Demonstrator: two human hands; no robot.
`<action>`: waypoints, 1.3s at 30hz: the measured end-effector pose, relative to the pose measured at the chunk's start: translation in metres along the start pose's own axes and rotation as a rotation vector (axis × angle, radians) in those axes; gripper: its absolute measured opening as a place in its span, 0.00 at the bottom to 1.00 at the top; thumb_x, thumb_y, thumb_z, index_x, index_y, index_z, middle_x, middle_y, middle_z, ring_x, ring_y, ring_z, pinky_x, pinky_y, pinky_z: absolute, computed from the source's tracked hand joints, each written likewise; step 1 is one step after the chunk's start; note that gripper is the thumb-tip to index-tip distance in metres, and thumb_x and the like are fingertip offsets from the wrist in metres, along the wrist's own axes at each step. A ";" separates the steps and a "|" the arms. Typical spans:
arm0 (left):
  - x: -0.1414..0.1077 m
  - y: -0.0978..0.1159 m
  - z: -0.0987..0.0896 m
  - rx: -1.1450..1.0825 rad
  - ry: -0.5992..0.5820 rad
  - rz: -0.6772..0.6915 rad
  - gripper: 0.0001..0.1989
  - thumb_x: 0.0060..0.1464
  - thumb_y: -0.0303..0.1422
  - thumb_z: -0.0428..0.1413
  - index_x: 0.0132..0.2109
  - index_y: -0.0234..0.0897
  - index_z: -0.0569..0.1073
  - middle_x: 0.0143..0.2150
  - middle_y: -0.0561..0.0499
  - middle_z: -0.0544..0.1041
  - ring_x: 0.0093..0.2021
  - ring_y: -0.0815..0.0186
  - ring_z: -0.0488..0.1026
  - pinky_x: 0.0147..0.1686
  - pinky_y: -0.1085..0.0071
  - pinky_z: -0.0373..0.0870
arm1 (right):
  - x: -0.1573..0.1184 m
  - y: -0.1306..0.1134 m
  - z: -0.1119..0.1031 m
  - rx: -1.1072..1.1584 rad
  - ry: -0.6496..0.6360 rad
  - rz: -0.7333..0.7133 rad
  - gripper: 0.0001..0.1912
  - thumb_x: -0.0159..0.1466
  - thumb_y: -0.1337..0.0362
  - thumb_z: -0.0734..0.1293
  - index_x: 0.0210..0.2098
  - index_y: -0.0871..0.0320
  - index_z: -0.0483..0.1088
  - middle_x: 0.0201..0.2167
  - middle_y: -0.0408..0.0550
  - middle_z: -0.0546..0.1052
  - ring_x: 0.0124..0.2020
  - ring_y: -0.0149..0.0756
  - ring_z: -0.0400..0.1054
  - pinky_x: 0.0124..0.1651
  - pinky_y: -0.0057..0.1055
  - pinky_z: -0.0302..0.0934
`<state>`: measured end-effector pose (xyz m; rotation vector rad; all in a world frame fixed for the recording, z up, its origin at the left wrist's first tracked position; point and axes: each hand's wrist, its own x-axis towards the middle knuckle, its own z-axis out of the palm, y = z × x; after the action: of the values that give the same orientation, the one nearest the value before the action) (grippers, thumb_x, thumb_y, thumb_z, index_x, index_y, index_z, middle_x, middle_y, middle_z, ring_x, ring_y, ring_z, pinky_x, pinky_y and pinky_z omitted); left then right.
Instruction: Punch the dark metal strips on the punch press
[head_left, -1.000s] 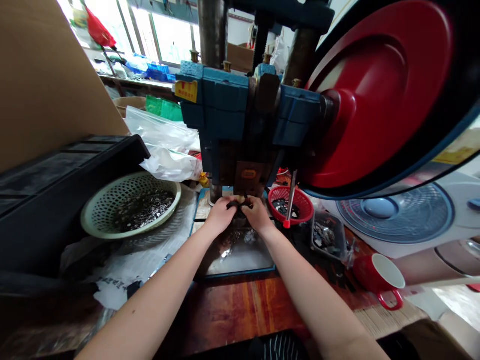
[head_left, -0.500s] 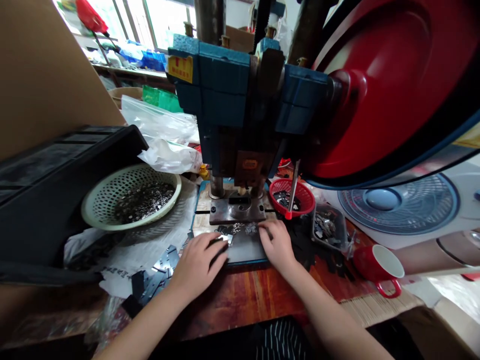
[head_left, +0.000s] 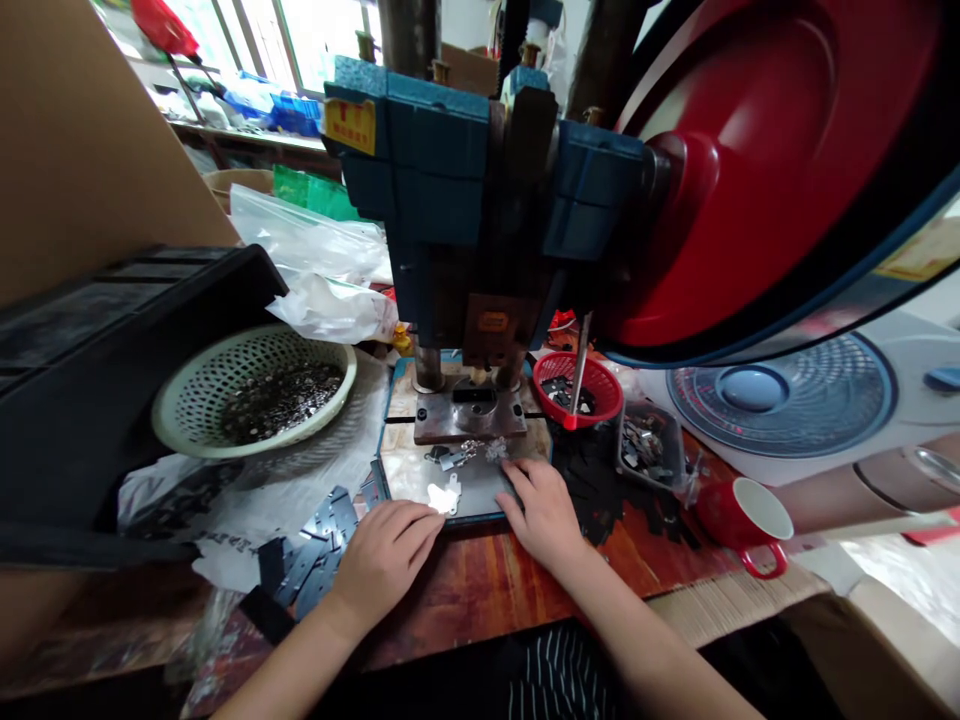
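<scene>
My left hand [head_left: 390,548] is at the front left edge of the press bed [head_left: 480,492], its fingers together and its thumb tucked close. Its fingertips meet the lower edge of a small shiny metal plate [head_left: 445,495]; the exact grip is partly hidden. My right hand [head_left: 546,512] rests at the right side of the bed, fingers and thumb apart, holding nothing. Just beyond its fingertips lies a little heap of small clear-looking bits [head_left: 496,450]. More small metal pieces [head_left: 453,458] lie before the steel die block [head_left: 471,412] of the blue press [head_left: 431,170].
A pale green basket [head_left: 330,420] of small parts stands left, beside flat dark metal pieces [head_left: 319,550]. To the right are a red basket [head_left: 609,405], a clear tub [head_left: 679,470], a red mug [head_left: 716,512] and the large red wheel [head_left: 757,170]. A fan [head_left: 787,390] lies beyond.
My left hand has drawn back toward the bed's front edge, and the shiny plate has come nearer with it. My right hand has shifted slightly toward me. The view has moved a little.
</scene>
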<state>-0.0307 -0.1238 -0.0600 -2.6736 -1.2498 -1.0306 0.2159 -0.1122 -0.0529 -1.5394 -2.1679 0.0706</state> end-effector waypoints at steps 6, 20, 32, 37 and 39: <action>0.009 -0.003 -0.001 0.025 0.015 -0.042 0.10 0.56 0.27 0.52 0.45 0.38 0.73 0.37 0.49 0.76 0.37 0.64 0.72 0.40 0.65 0.66 | 0.001 -0.001 -0.001 -0.008 0.006 -0.008 0.18 0.64 0.57 0.61 0.51 0.56 0.68 0.46 0.53 0.71 0.49 0.44 0.63 0.52 0.42 0.60; 0.003 -0.001 -0.004 0.131 -0.139 -0.148 0.17 0.56 0.38 0.52 0.51 0.40 0.71 0.49 0.44 0.74 0.48 0.56 0.70 0.47 0.57 0.65 | -0.030 0.004 0.006 0.067 0.150 -0.209 0.11 0.64 0.67 0.61 0.45 0.53 0.70 0.40 0.48 0.74 0.45 0.39 0.64 0.57 0.47 0.54; 0.011 -0.009 -0.007 0.052 0.022 -0.233 0.12 0.58 0.33 0.51 0.46 0.39 0.75 0.43 0.47 0.77 0.42 0.61 0.72 0.46 0.62 0.67 | 0.030 -0.006 -0.005 0.291 0.235 0.055 0.09 0.64 0.65 0.61 0.34 0.56 0.73 0.33 0.48 0.75 0.38 0.39 0.65 0.43 0.37 0.60; 0.034 -0.011 -0.012 -0.078 0.131 -0.472 0.13 0.59 0.36 0.48 0.45 0.38 0.74 0.42 0.47 0.77 0.43 0.62 0.72 0.46 0.65 0.67 | 0.087 -0.007 -0.016 0.316 0.313 0.122 0.07 0.62 0.64 0.64 0.30 0.55 0.74 0.30 0.46 0.75 0.36 0.38 0.66 0.42 0.35 0.58; 0.044 -0.010 -0.014 -0.168 0.155 -0.568 0.14 0.59 0.37 0.49 0.46 0.39 0.73 0.44 0.48 0.76 0.45 0.62 0.72 0.47 0.65 0.67 | 0.107 -0.006 -0.014 0.309 0.339 0.131 0.07 0.61 0.64 0.64 0.30 0.55 0.74 0.30 0.45 0.75 0.36 0.37 0.66 0.43 0.34 0.58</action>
<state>-0.0248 -0.0912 -0.0264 -2.3220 -2.0261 -1.4187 0.1891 -0.0215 -0.0010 -1.3987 -1.7029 0.1662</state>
